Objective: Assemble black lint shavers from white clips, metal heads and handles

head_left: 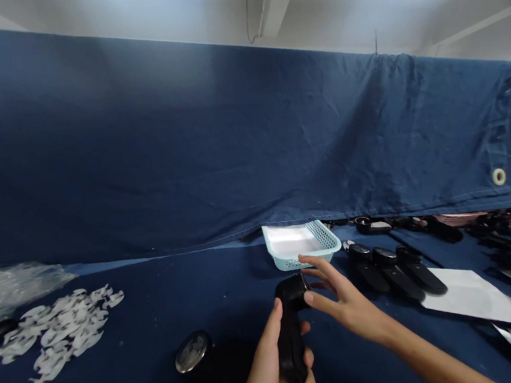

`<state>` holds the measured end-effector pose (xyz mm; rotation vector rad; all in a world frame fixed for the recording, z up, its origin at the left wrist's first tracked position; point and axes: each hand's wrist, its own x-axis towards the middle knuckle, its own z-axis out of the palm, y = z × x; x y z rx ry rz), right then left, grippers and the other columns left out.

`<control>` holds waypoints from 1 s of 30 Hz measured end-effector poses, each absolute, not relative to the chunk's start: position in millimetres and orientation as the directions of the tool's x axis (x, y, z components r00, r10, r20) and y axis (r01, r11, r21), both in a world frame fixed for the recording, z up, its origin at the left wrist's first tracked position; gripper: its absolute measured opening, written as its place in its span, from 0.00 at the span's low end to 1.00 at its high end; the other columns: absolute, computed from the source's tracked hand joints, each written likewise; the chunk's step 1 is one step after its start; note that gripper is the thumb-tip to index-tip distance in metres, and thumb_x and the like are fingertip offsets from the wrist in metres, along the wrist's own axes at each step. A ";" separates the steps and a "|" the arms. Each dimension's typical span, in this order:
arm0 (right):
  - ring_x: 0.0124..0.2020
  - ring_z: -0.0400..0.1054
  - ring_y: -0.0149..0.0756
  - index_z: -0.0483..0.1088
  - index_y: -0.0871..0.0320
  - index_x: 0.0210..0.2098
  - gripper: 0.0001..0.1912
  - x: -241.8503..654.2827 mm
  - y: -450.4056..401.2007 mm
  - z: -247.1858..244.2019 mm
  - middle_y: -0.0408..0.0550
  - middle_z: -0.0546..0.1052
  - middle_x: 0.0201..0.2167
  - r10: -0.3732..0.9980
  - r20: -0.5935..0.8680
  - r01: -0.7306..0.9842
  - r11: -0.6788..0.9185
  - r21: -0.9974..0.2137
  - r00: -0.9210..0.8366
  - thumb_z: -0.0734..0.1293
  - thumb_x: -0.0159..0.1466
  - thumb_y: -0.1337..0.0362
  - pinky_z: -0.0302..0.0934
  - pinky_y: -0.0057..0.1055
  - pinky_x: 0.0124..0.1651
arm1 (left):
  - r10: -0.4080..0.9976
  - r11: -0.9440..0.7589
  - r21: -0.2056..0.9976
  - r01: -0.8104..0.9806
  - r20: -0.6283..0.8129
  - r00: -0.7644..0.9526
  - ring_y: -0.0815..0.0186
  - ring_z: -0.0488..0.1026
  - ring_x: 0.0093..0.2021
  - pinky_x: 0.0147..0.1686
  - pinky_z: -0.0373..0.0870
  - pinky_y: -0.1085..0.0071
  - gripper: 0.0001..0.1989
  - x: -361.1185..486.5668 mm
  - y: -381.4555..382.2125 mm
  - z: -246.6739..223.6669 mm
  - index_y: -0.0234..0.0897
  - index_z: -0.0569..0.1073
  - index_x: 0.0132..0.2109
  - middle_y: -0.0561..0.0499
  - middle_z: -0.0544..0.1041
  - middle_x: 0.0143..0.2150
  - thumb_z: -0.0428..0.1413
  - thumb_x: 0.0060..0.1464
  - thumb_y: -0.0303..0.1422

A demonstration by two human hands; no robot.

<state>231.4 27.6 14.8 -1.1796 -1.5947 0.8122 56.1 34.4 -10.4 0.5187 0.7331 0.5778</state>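
Gripping a black plastic handle (290, 338) at six o'clock, the left hand (267, 365) curls its fingers round it, the wrist cut off by the lower edge of the view. The right hand (348, 306) spreads open at the handle's top; contact is hard to make out. A light-blue plastic basket (301, 244) sits at twelve o'clock against the hanging blue cloth (187, 144), with more black handles (392, 271) at two o'clock.

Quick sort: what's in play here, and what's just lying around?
In play: black plastic grip, held in the left hand; right hand, fingers spread at its top end.

Lying around: three similar grips, light blue basket, white paper sheet, white scraps, clear plastic, black round-topped canister.
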 end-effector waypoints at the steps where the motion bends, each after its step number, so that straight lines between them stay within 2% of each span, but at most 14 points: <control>1: 0.52 0.67 0.43 0.58 0.50 0.57 0.23 231.0 28.6 14.9 0.52 0.67 0.56 0.961 0.275 0.355 0.270 -0.895 -0.037 0.65 0.64 0.54 0.64 0.44 0.52 | 0.649 0.722 0.625 -0.299 -0.459 0.607 0.71 0.63 0.11 0.12 0.54 0.77 0.34 56.3 34.6 -10.9 0.28 0.73 0.40 0.52 0.70 0.17 0.45 0.56 0.59; 3: 0.39 0.71 0.40 0.64 0.53 0.52 0.19 232.1 29.7 16.8 0.50 0.74 0.45 0.973 0.231 0.431 0.216 -0.876 -0.018 0.62 0.65 0.52 0.68 0.40 0.41 | 0.629 0.732 0.623 -0.277 -0.461 0.626 0.70 0.64 0.10 0.12 0.53 0.77 0.34 56.4 35.4 -12.5 0.29 0.73 0.40 0.52 0.70 0.17 0.44 0.56 0.59; 5: 0.37 0.72 0.40 0.67 0.54 0.48 0.16 235.6 28.7 20.2 0.49 0.75 0.42 0.970 0.233 0.455 0.241 -0.858 -0.075 0.64 0.64 0.54 0.69 0.37 0.38 | 0.585 0.761 0.600 -0.244 -0.475 0.657 0.69 0.65 0.10 0.12 0.53 0.77 0.36 55.9 36.3 -14.5 0.29 0.73 0.40 0.51 0.70 0.16 0.42 0.55 0.61; 7: 0.48 0.69 0.43 0.67 0.53 0.49 0.16 240.4 25.9 22.5 0.50 0.72 0.50 0.947 0.274 0.417 0.319 -0.851 -0.165 0.67 0.61 0.58 0.68 0.40 0.47 | 0.551 0.785 0.573 -0.234 -0.475 0.686 0.68 0.67 0.11 0.12 0.53 0.77 0.37 55.0 37.3 -16.2 0.29 0.74 0.39 0.51 0.71 0.16 0.42 0.54 0.61; 9: 0.61 0.58 0.45 0.64 0.50 0.54 0.24 244.0 22.8 22.1 0.50 0.61 0.62 0.931 0.295 0.376 0.358 -0.855 -0.217 0.70 0.59 0.61 0.61 0.44 0.58 | 0.537 0.795 0.556 -0.244 -0.457 0.709 0.67 0.68 0.11 0.13 0.53 0.77 0.36 54.2 38.3 -17.6 0.30 0.74 0.39 0.50 0.71 0.17 0.42 0.55 0.61; 11: 0.63 0.54 0.45 0.56 0.47 0.60 0.33 244.7 20.9 19.9 0.49 0.52 0.67 0.946 0.272 0.391 0.322 -0.862 -0.178 0.71 0.58 0.60 0.57 0.45 0.61 | 0.530 0.798 0.550 -0.246 -0.447 0.721 0.67 0.69 0.11 0.13 0.53 0.77 0.35 54.0 39.3 -19.0 0.31 0.74 0.39 0.50 0.72 0.18 0.42 0.55 0.61; 14: 0.47 0.70 0.42 0.59 0.51 0.59 0.27 242.1 20.5 19.6 0.53 0.67 0.58 0.970 0.230 0.512 0.239 -0.825 -0.082 0.66 0.63 0.54 0.68 0.41 0.48 | 0.513 0.809 0.541 -0.229 -0.461 0.724 0.66 0.69 0.12 0.13 0.54 0.77 0.35 54.9 40.6 -22.6 0.31 0.74 0.39 0.50 0.72 0.17 0.42 0.55 0.61; 16: 0.36 0.73 0.38 0.65 0.54 0.53 0.20 241.4 19.6 23.9 0.51 0.74 0.47 0.968 0.236 0.583 0.243 -0.776 -0.090 0.63 0.65 0.54 0.70 0.37 0.39 | 0.498 0.823 0.523 -0.221 -0.476 0.725 0.67 0.68 0.11 0.12 0.54 0.77 0.35 55.6 41.1 -26.0 0.30 0.74 0.38 0.50 0.71 0.16 0.43 0.55 0.61; 17: 0.36 0.72 0.37 0.67 0.54 0.52 0.18 241.9 18.5 27.2 0.50 0.75 0.44 0.960 0.252 0.605 0.273 -0.748 -0.121 0.65 0.64 0.57 0.69 0.36 0.38 | 0.488 0.830 0.514 -0.218 -0.479 0.730 0.68 0.67 0.11 0.12 0.54 0.78 0.36 55.9 41.2 -27.7 0.29 0.75 0.37 0.50 0.70 0.15 0.42 0.55 0.60; 20: 0.49 0.68 0.39 0.67 0.53 0.50 0.22 247.1 11.1 38.4 0.48 0.72 0.49 0.896 0.331 0.639 0.443 -0.630 -0.295 0.68 0.57 0.70 0.66 0.36 0.50 | 0.485 0.832 0.502 -0.239 -0.446 0.752 0.68 0.68 0.11 0.13 0.55 0.77 0.36 56.8 40.2 -31.7 0.27 0.75 0.37 0.46 0.73 0.18 0.42 0.57 0.58; 22: 0.56 0.62 0.39 0.68 0.53 0.48 0.26 252.1 2.8 45.5 0.48 0.70 0.53 0.830 0.335 0.663 0.558 -0.499 -0.446 0.65 0.52 0.79 0.61 0.37 0.57 | 0.504 0.821 0.504 -0.270 -0.415 0.758 0.66 0.71 0.14 0.14 0.58 0.77 0.34 57.9 39.2 -33.2 0.28 0.75 0.40 0.43 0.77 0.24 0.42 0.59 0.56; 26: 0.62 0.54 0.43 0.69 0.55 0.47 0.27 261.5 -19.1 56.5 0.48 0.69 0.55 0.715 0.197 0.679 0.698 -0.226 -0.670 0.59 0.53 0.83 0.53 0.42 0.64 | 0.499 0.818 0.525 -0.236 -0.443 0.745 0.67 0.73 0.17 0.18 0.64 0.77 0.32 61.4 38.3 -35.3 0.25 0.76 0.41 0.38 0.79 0.27 0.40 0.63 0.50; 28: 0.64 0.51 0.42 0.69 0.53 0.49 0.28 264.5 -29.1 57.3 0.48 0.69 0.57 0.715 0.141 0.687 0.698 -0.203 -0.685 0.57 0.54 0.83 0.51 0.42 0.65 | 0.506 0.804 0.556 -0.212 -0.451 0.735 0.69 0.73 0.17 0.18 0.64 0.78 0.33 62.4 37.3 -35.8 0.23 0.77 0.38 0.38 0.79 0.25 0.37 0.66 0.47; 30: 0.66 0.50 0.41 0.65 0.50 0.55 0.33 265.2 -35.4 52.6 0.48 0.63 0.62 0.792 0.147 0.731 0.606 -0.313 -0.593 0.59 0.54 0.82 0.52 0.40 0.65 | 0.520 0.791 0.577 -0.205 -0.456 0.722 0.70 0.71 0.16 0.16 0.61 0.79 0.34 62.1 34.6 -34.8 0.25 0.77 0.36 0.42 0.77 0.23 0.36 0.65 0.48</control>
